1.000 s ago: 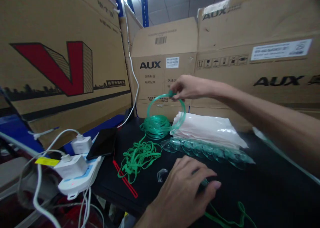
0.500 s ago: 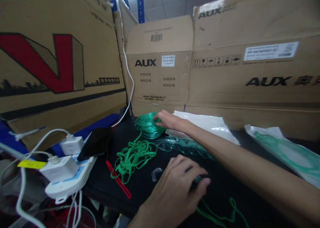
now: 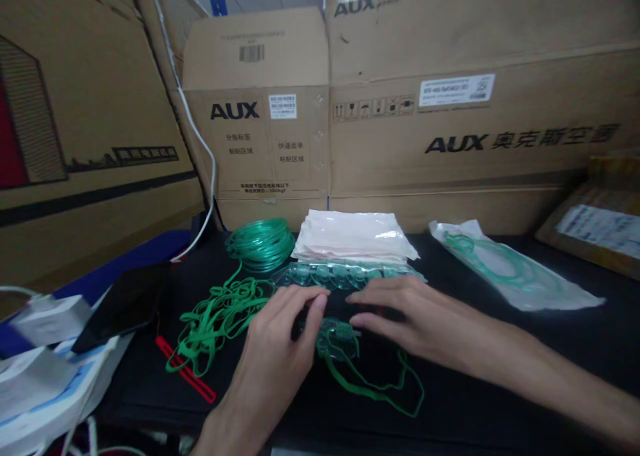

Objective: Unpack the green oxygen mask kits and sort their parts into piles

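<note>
A small clear green mask piece (image 3: pixel 336 336) with a green elastic strap (image 3: pixel 380 386) lies on the black table (image 3: pixel 500 389) between my two hands. My left hand (image 3: pixel 277 353) grips its left side with the fingertips. From the right, my right hand (image 3: pixel 400 316) holds its other side with thumb and fingers. Just behind them lies a row of several clear green masks (image 3: pixel 345 275). Behind that are a stack of white plastic bags (image 3: pixel 353 236) and a coil of green tubing (image 3: pixel 260 243). A loose pile of green straps (image 3: pixel 220 313) sits left of my left hand.
A sealed bag with green tubing (image 3: pixel 505 269) lies at the right. A black phone (image 3: pixel 125 303), a red strip (image 3: pixel 185 379) and a white power strip with chargers (image 3: pixel 45 376) are at the left edge. Large AUX cardboard boxes (image 3: pixel 450 109) wall in the back and left.
My right hand set the tubing coil down on the pile at the back and came to the mask by my left hand. The view turned right.
</note>
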Action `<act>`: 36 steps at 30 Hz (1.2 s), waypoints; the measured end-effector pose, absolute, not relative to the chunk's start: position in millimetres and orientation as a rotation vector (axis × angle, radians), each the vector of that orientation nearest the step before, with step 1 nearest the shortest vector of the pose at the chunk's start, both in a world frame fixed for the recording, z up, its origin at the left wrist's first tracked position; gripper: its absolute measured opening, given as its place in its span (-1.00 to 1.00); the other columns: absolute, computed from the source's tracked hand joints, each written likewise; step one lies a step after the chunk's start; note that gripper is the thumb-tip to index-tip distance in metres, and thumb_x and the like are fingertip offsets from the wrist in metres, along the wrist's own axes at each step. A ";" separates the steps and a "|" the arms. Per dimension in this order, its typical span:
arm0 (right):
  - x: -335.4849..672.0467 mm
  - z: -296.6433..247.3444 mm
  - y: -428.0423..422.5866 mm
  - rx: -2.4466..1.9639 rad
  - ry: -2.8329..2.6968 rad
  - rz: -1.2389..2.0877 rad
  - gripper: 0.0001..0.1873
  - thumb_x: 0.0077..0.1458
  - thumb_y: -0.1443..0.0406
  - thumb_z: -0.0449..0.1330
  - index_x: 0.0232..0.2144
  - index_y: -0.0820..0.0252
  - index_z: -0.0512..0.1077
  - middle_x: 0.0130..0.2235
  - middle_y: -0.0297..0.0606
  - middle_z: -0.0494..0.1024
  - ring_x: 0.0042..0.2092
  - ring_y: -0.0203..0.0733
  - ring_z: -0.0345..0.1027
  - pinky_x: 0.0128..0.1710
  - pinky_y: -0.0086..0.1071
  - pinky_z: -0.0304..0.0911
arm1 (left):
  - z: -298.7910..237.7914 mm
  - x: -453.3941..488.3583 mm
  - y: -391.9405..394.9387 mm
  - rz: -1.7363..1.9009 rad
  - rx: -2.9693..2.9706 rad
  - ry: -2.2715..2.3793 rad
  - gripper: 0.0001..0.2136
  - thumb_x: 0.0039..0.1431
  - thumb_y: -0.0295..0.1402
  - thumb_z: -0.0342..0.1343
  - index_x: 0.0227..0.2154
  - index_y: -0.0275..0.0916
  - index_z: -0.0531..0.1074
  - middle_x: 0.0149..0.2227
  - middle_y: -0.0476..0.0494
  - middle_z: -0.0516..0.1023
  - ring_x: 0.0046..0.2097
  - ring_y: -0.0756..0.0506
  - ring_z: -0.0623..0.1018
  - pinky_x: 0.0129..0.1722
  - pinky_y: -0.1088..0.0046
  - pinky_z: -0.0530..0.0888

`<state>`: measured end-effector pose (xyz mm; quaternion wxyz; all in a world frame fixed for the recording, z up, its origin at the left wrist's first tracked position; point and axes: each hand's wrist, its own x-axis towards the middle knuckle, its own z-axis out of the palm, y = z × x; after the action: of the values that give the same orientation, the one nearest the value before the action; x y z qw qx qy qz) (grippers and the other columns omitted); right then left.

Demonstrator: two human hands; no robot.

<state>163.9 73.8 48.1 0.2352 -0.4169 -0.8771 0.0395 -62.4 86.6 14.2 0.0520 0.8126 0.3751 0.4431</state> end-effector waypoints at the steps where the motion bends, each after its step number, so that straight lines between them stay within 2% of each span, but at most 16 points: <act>1: 163.9 39.8 67.5 -1.173 -2.370 0.147 -0.57 0.31 0.01 0.14 0.04 0.10 0.54 -0.05 -0.17 0.64 -0.05 -0.09 0.54 -0.07 -0.31 0.39 | 17.4 -65.2 87.6 1.358 2.468 1.192 -0.84 0.37 -0.39 0.03 -0.18 -0.20 0.52 -0.18 -0.11 0.65 -0.14 -0.11 0.62 -0.11 0.36 0.53; 4: 151.3 30.8 62.3 -1.212 -2.342 0.292 -0.50 0.28 -0.08 0.10 0.06 0.05 0.52 -0.07 -0.21 0.64 -0.09 -0.11 0.55 -0.12 -0.34 0.39 | 31.2 -69.8 91.8 1.292 2.483 1.276 -0.81 0.37 -0.29 0.03 -0.19 -0.17 0.55 -0.17 -0.10 0.67 -0.14 -0.12 0.64 -0.13 0.39 0.55; 7: 135.4 35.3 67.3 -1.197 -2.331 0.375 -0.48 0.31 -0.09 0.05 0.01 0.09 0.55 -0.09 -0.18 0.63 -0.05 -0.06 0.52 -0.07 -0.32 0.36 | 48.8 -66.8 98.5 1.109 2.547 1.295 -0.77 0.37 -0.23 0.03 -0.22 -0.14 0.58 -0.19 -0.05 0.69 -0.16 -0.12 0.66 -0.17 0.42 0.55; 11: 129.9 30.5 74.2 -1.164 -2.344 0.474 -0.49 0.21 -0.09 0.16 -0.02 0.12 0.56 -0.01 -0.10 0.59 0.02 0.01 0.48 -0.01 -0.28 0.34 | 68.5 -57.3 107.8 0.897 2.620 1.308 -0.76 0.35 -0.20 0.05 -0.17 -0.11 0.61 -0.18 -0.02 0.71 -0.15 -0.15 0.67 -0.16 0.39 0.56; 14: 135.4 21.1 78.5 -1.196 -2.325 0.527 -0.60 0.15 0.08 0.24 -0.02 0.12 0.54 0.00 -0.13 0.57 0.02 0.00 0.47 -0.05 -0.30 0.34 | 74.3 -53.6 112.3 0.848 2.627 1.303 -0.74 0.34 -0.17 0.05 -0.16 -0.09 0.62 -0.17 -0.03 0.71 -0.13 -0.18 0.68 -0.14 0.35 0.57; 17: 141.4 19.6 86.1 -1.220 -2.250 0.569 -0.78 0.11 0.31 0.20 -0.18 0.15 0.55 -0.20 -0.22 0.61 -0.12 -0.10 0.48 -0.18 -0.37 0.30 | 72.9 -56.1 115.7 0.860 2.629 1.268 -0.72 0.35 -0.15 0.04 -0.15 -0.09 0.62 -0.18 -0.05 0.72 -0.14 -0.19 0.68 -0.16 0.35 0.58; 20: 145.5 25.1 96.5 -1.256 -2.061 0.557 -0.85 0.16 0.37 0.12 -0.28 0.18 0.51 -0.33 -0.28 0.57 -0.24 -0.16 0.44 -0.22 -0.37 0.25 | 69.0 -61.1 120.3 0.824 2.602 1.245 -0.68 0.35 -0.10 0.02 -0.10 -0.09 0.61 -0.15 -0.08 0.71 -0.13 -0.20 0.68 -0.13 0.32 0.57; 23: 148.5 29.6 104.9 -1.250 -1.854 0.520 -0.86 0.23 0.36 0.08 -0.25 0.18 0.45 -0.31 -0.28 0.55 -0.25 -0.18 0.41 -0.21 -0.37 0.23 | 65.0 -62.5 125.9 0.745 2.502 1.293 -0.60 0.32 -0.02 0.03 0.01 -0.11 0.57 -0.13 -0.13 0.70 -0.10 -0.23 0.66 -0.09 0.29 0.55; 26: 150.9 29.2 108.6 -1.252 -1.784 0.514 -0.88 0.21 0.37 0.12 -0.21 0.16 0.43 -0.31 -0.30 0.54 -0.26 -0.17 0.39 -0.23 -0.38 0.23 | 61.6 -58.8 129.9 0.670 2.359 1.262 -0.58 0.28 0.01 0.06 0.03 -0.11 0.55 -0.16 -0.09 0.70 -0.12 -0.21 0.66 -0.10 0.35 0.54; 32: 152.9 20.0 114.5 -1.068 -1.797 0.668 -0.78 0.16 0.34 0.22 -0.10 0.16 0.46 -0.13 -0.23 0.59 -0.08 -0.10 0.45 -0.01 -0.27 0.27 | 58.1 -53.3 132.2 0.734 2.212 1.112 -0.61 0.25 -0.08 0.13 0.07 -0.10 0.51 -0.20 -0.02 0.69 -0.17 -0.15 0.64 -0.11 0.40 0.51; 36: 152.6 19.9 116.4 -0.892 -1.712 0.933 -0.64 0.08 0.39 0.26 -0.02 0.17 0.45 -0.03 -0.20 0.57 0.02 -0.10 0.44 0.08 -0.25 0.28 | 57.1 -54.5 135.4 0.766 2.210 1.117 -0.65 0.27 -0.14 0.09 0.04 -0.12 0.53 -0.25 -0.03 0.67 -0.20 -0.15 0.63 -0.16 0.39 0.51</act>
<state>152.6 116.4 19.9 0.4782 -0.3654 -0.7012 0.3823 -54.5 135.4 57.1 0.2714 0.8206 0.4146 0.2846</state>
